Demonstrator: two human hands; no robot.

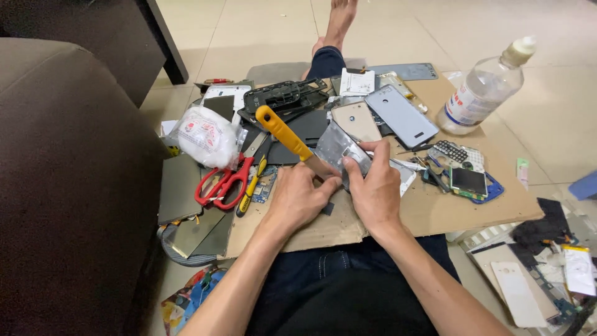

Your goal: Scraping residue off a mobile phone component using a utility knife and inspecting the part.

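Where hands [339,190] grip: scissors [222,183] leftward (bottle [482,93] beyond).

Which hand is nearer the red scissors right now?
Left. The left hand, gripping the yellow-handled knife, sits just right of the red scissors in the picture. The right hand is farther right, holding a silvery phone part.

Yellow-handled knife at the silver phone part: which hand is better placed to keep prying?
The left hand, probably: it grips the yellow-handled knife, blade angled at the silver phone part. The right hand is pinning that part to the cardboard sheet.
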